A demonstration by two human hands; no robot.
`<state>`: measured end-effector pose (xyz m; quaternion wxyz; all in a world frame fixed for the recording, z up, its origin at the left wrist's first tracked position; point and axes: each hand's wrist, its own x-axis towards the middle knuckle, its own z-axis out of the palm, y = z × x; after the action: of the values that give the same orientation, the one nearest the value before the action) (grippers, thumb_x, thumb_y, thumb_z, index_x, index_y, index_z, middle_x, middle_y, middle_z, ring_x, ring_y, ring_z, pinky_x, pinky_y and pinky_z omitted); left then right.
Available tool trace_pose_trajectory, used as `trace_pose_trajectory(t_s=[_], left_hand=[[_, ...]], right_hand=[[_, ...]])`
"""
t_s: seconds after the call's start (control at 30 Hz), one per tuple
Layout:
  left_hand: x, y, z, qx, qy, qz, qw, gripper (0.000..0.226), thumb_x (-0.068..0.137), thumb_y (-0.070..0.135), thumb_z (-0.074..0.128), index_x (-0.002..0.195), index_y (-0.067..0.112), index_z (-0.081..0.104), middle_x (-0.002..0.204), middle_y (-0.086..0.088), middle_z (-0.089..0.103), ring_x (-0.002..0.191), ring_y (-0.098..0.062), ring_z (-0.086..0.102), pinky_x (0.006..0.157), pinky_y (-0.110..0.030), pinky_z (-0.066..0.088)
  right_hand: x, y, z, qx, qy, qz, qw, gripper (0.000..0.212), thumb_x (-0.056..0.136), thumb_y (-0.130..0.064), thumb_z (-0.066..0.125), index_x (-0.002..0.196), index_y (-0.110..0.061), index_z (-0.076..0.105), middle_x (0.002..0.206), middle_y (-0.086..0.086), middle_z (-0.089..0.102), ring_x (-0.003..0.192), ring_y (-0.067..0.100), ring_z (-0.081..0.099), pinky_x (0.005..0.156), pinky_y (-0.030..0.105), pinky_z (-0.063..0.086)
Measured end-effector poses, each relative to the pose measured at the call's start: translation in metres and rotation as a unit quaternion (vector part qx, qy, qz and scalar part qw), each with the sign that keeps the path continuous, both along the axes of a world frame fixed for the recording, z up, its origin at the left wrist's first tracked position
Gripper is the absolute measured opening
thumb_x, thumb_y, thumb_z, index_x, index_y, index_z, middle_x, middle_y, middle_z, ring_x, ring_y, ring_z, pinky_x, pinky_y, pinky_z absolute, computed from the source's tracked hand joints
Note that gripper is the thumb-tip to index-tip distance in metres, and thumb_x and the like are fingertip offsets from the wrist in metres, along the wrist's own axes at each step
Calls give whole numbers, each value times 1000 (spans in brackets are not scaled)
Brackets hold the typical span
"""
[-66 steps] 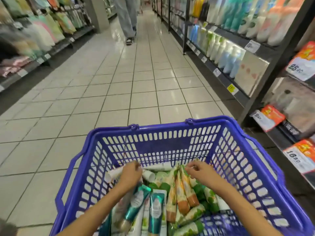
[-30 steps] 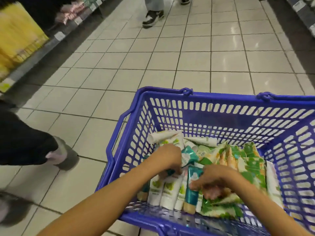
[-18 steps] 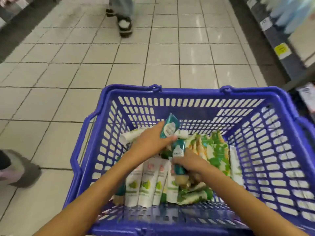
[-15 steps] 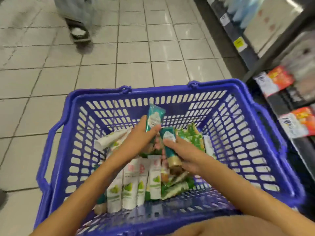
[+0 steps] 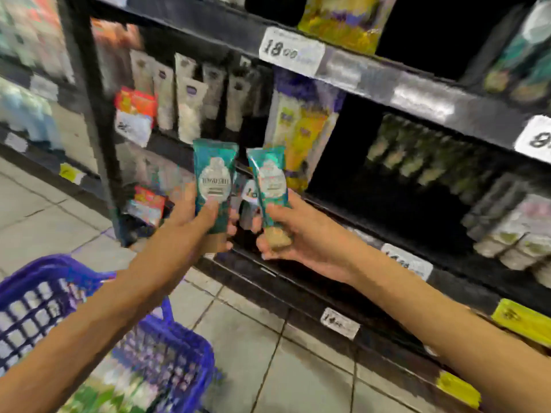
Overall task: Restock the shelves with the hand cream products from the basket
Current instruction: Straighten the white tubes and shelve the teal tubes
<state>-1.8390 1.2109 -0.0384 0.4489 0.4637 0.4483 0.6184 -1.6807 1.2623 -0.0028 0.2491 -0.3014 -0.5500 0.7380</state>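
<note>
Curling round the left teal tube, the left hand fingers hold it upright; the right hand grips the right teal tube just beside it. Their oval labels are too blurred to read. A shelf tag at twelve o'clock reads "18 00"; the blue basket sits at seven o'clock.

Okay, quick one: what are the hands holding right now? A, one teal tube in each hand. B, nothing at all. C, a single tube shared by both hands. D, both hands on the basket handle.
A: the left hand grips one teal tube and the right hand grips a second teal tube, both held up in front of the shelf, apart from the blue basket.
</note>
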Motion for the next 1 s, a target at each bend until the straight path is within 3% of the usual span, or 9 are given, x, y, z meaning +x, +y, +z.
trace_pose_trajectory(t_s=[0.1,0.17,0.27,0.43,0.57,0.7,0.83,0.93,1.0], left_hand=[[45,33,7,-11,-46,-79,996,21,92,2,37,105,12,51,81,-2,62,58,-4,62,54,-19,55],[73,46,4,-2,-54,-116,992,25,92,3,38,110,15,51,90,-2,64,71,-7,64,65,-23,57],[109,58,0,35,-7,-166,986,26,91,10,43,111,22,54,94,3,67,91,-13,64,84,-29,54],[148,104,1,103,143,-126,976,26,90,7,50,108,26,54,109,3,66,102,-5,64,84,-15,51],[174,144,1,84,142,-71,984,36,90,3,51,125,12,48,123,-8,60,114,-16,57,98,-32,46],[184,149,-10,80,116,-120,983,32,90,4,51,109,30,52,104,9,69,107,-12,62,94,-31,48],[184,137,-14,91,140,-211,963,33,88,30,51,117,43,46,99,17,66,99,-4,63,81,-16,49],[177,118,-5,61,115,-268,955,42,82,45,51,122,53,42,100,13,63,97,-12,63,81,-24,51],[167,100,4,50,124,-294,946,46,77,54,57,121,54,42,101,13,61,95,-12,61,80,-29,49]], right_hand=[[58,-1,0,27,12,-39,999,24,90,-21,42,114,-18,38,74,5,51,55,14,45,52,21,42],[90,-1,-7,25,14,-75,997,24,88,-16,45,111,-13,39,74,5,51,59,14,44,55,21,42],[136,8,-9,17,38,-129,991,31,80,-14,52,110,-6,47,81,5,61,68,14,58,64,25,51],[202,56,-3,118,-32,-275,954,34,79,-15,59,113,-17,56,100,-2,66,87,4,66,71,17,54],[232,82,-8,140,-36,-359,922,41,87,-1,52,127,-10,48,105,-3,62,94,8,61,76,14,53],[243,78,-15,135,-42,-335,932,40,86,-1,53,124,-13,49,101,-4,65,91,8,65,82,20,54],[241,67,-7,143,-22,-261,954,29,86,-7,51,114,-13,49,88,9,67,75,17,70,67,22,56],[236,51,9,171,-34,-211,962,15,87,-20,52,97,-10,50,76,8,58,64,15,58,57,21,47],[236,35,19,208,-86,-180,958,10,93,-17,47,100,-9,48,75,5,53,64,15,50,57,21,41]])
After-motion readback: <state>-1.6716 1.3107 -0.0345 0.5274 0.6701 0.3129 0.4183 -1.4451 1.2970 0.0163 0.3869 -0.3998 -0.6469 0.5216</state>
